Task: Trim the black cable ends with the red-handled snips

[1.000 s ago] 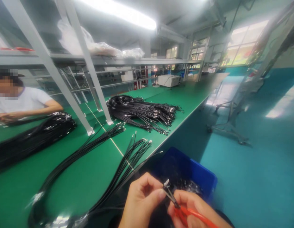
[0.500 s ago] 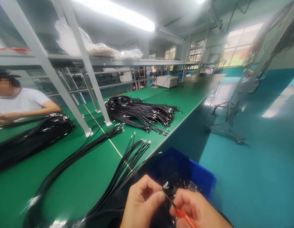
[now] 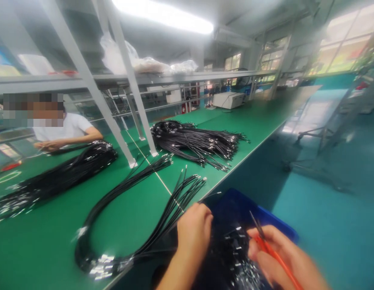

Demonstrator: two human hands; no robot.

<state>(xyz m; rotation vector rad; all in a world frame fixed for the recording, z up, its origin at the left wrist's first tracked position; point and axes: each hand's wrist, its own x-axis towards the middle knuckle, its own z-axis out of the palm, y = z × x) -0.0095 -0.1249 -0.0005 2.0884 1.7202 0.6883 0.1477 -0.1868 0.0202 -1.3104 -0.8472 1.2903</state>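
My left hand (image 3: pixel 194 227) is at the table's front edge with its fingers curled inward; whatever they hold, if anything, is hidden. Right beyond it, a single thin black cable (image 3: pixel 213 195) with a light tip sticks out past the edge. In my right hand (image 3: pixel 279 249) is an orange-handled tool (image 3: pixel 274 257) with a narrow dark pointed tip, aimed up and away from me. Both hands are over a blue bin (image 3: pixel 265 217) containing dark pieces with shiny ends. A curved bundle of black cables (image 3: pixel 93 209) lies left of my left hand, bound with clear wrapping.
The green table (image 3: pixel 138 209) carries a large cable pile (image 3: pixel 193 139) and another long bundle (image 3: pixel 66 169) near a seated co-worker (image 3: pixel 75 127). Slanted white posts (image 3: pixel 141 100) hold up a shelf with plastic bags (image 3: pixel 162 66). A wheeled rack (image 3: pixel 319 141) stands right.
My hands have come apart: the left has turned and moved up towards the table edge, the right has drawn right with the tool. The view has swung left.
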